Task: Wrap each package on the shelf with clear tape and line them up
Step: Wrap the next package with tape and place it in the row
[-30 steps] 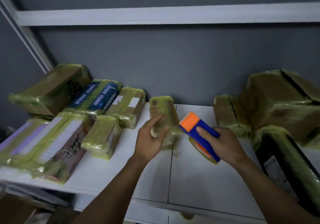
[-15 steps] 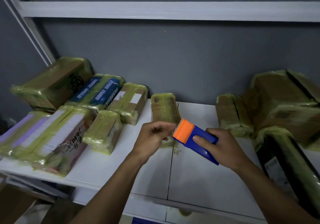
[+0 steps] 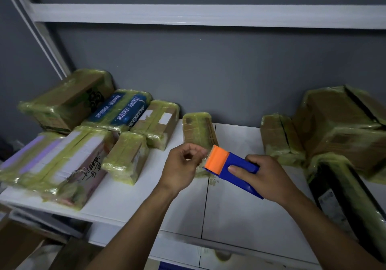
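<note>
Right hand (image 3: 269, 175) grips the tape dispenser (image 3: 236, 165), left hand (image 3: 181, 165) fingers curled at its orange mouth, can't tell if they hold tape; risk: clear tape end slips off or sticks to itself before reaching the narrow package (image 3: 198, 132) on the shelf (image 3: 240, 203) just behind, by the wall (image 3: 208, 71).

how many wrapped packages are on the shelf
10. Left: brown box, blue pack, labelled box, purple pack, white pack, small pack. Centre: narrow pack. Right: small box, large box, black pack. Others may hide behind these.
</note>
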A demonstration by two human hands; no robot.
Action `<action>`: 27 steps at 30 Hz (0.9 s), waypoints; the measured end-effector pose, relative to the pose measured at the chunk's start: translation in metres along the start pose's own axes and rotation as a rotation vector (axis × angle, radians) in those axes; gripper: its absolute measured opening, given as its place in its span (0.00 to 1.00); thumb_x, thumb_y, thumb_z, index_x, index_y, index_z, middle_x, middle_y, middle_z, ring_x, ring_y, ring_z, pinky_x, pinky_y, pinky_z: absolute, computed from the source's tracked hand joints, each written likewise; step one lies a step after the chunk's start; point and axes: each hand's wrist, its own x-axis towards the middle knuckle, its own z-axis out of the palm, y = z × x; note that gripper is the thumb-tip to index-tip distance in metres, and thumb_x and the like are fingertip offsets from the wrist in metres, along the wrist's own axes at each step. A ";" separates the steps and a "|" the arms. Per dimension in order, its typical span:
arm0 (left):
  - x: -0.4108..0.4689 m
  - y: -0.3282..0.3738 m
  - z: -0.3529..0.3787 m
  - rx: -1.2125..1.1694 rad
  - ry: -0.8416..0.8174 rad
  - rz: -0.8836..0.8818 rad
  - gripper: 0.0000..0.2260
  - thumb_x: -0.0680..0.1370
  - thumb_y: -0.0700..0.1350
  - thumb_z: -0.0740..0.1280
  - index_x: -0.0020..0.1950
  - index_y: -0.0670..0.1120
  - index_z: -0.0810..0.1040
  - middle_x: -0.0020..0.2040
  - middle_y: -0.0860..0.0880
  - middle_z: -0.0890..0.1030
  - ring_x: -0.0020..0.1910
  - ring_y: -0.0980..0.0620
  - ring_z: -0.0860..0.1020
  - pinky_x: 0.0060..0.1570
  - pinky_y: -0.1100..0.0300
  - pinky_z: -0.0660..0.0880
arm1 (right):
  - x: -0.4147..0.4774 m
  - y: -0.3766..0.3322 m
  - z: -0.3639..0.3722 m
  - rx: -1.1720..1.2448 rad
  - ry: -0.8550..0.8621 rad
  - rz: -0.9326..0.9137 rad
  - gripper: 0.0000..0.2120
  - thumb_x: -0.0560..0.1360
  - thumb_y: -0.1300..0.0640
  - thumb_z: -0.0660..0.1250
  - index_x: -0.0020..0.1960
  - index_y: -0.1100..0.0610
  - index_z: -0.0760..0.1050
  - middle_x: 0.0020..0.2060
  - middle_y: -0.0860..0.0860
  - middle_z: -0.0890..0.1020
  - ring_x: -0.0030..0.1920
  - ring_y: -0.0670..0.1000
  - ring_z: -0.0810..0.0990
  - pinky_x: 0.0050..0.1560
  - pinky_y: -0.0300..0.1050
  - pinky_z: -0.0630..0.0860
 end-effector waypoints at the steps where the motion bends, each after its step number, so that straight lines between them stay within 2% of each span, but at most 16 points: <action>1: 0.001 -0.002 0.000 0.018 0.010 0.001 0.05 0.79 0.44 0.71 0.44 0.49 0.83 0.38 0.48 0.83 0.42 0.48 0.82 0.50 0.49 0.80 | 0.002 0.000 0.000 -0.029 -0.005 -0.003 0.24 0.66 0.32 0.70 0.42 0.54 0.78 0.36 0.48 0.84 0.38 0.47 0.85 0.36 0.41 0.80; 4: 0.003 -0.008 -0.002 -0.009 0.015 -0.038 0.08 0.80 0.40 0.71 0.42 0.49 0.83 0.38 0.47 0.84 0.39 0.49 0.81 0.49 0.47 0.80 | 0.009 -0.005 -0.003 -0.133 -0.049 -0.004 0.29 0.65 0.29 0.68 0.43 0.56 0.79 0.35 0.51 0.83 0.37 0.51 0.85 0.42 0.50 0.82; 5: 0.004 -0.009 -0.005 -0.038 0.030 -0.047 0.09 0.79 0.39 0.71 0.41 0.49 0.84 0.38 0.47 0.84 0.38 0.51 0.81 0.47 0.49 0.81 | 0.012 -0.006 -0.006 -0.162 -0.061 -0.002 0.30 0.65 0.28 0.67 0.42 0.56 0.79 0.35 0.52 0.83 0.37 0.51 0.84 0.43 0.51 0.83; 8: 0.009 -0.014 -0.024 -0.091 0.146 -0.057 0.11 0.78 0.37 0.72 0.39 0.51 0.85 0.38 0.50 0.85 0.35 0.57 0.81 0.41 0.63 0.80 | 0.017 -0.010 -0.019 -0.234 -0.070 0.043 0.33 0.62 0.23 0.64 0.41 0.54 0.78 0.34 0.50 0.83 0.35 0.50 0.84 0.42 0.50 0.82; 9: 0.010 -0.017 -0.030 -0.097 0.173 -0.057 0.11 0.78 0.37 0.72 0.39 0.51 0.85 0.38 0.49 0.85 0.35 0.57 0.81 0.41 0.63 0.79 | 0.018 -0.010 -0.022 -0.252 -0.069 0.059 0.33 0.62 0.23 0.64 0.41 0.55 0.78 0.34 0.51 0.83 0.35 0.50 0.84 0.42 0.50 0.82; 13: 0.012 -0.023 -0.036 -0.099 0.191 -0.051 0.10 0.78 0.38 0.72 0.39 0.51 0.85 0.40 0.44 0.84 0.37 0.53 0.79 0.47 0.55 0.80 | 0.023 -0.013 -0.020 -0.330 -0.040 0.059 0.30 0.67 0.27 0.69 0.39 0.56 0.77 0.32 0.52 0.81 0.34 0.51 0.82 0.40 0.48 0.79; 16: 0.008 -0.028 -0.038 -0.141 0.212 -0.057 0.11 0.77 0.39 0.73 0.38 0.53 0.85 0.39 0.46 0.85 0.38 0.53 0.80 0.48 0.55 0.80 | 0.026 -0.020 -0.018 -0.343 -0.051 0.042 0.33 0.61 0.22 0.64 0.37 0.53 0.76 0.29 0.49 0.79 0.30 0.47 0.80 0.34 0.39 0.72; 20: 0.006 -0.041 -0.050 -0.211 0.291 -0.093 0.08 0.76 0.38 0.74 0.38 0.48 0.84 0.38 0.47 0.84 0.38 0.53 0.80 0.49 0.53 0.80 | 0.030 -0.022 -0.014 -0.365 -0.077 0.046 0.37 0.56 0.17 0.60 0.34 0.52 0.75 0.28 0.41 0.78 0.31 0.39 0.78 0.34 0.39 0.70; 22: 0.007 -0.045 -0.054 -0.228 0.312 -0.099 0.07 0.76 0.37 0.74 0.39 0.46 0.84 0.38 0.47 0.84 0.39 0.51 0.80 0.52 0.51 0.80 | 0.034 -0.022 -0.010 -0.390 -0.087 0.046 0.35 0.57 0.18 0.60 0.34 0.51 0.74 0.28 0.37 0.78 0.31 0.36 0.77 0.33 0.38 0.69; 24: 0.009 -0.049 -0.055 -0.227 0.326 -0.098 0.07 0.76 0.37 0.74 0.39 0.46 0.83 0.38 0.47 0.84 0.39 0.51 0.80 0.51 0.53 0.80 | 0.040 -0.024 -0.005 -0.415 -0.091 0.037 0.35 0.57 0.17 0.60 0.35 0.50 0.74 0.28 0.34 0.77 0.31 0.33 0.77 0.33 0.37 0.67; 27: 0.012 -0.054 -0.057 -0.229 0.343 -0.132 0.06 0.77 0.37 0.73 0.41 0.45 0.83 0.38 0.48 0.85 0.39 0.54 0.81 0.48 0.57 0.79 | 0.049 -0.024 0.001 -0.446 -0.097 0.030 0.39 0.55 0.14 0.59 0.37 0.50 0.75 0.29 0.38 0.79 0.30 0.40 0.80 0.32 0.38 0.74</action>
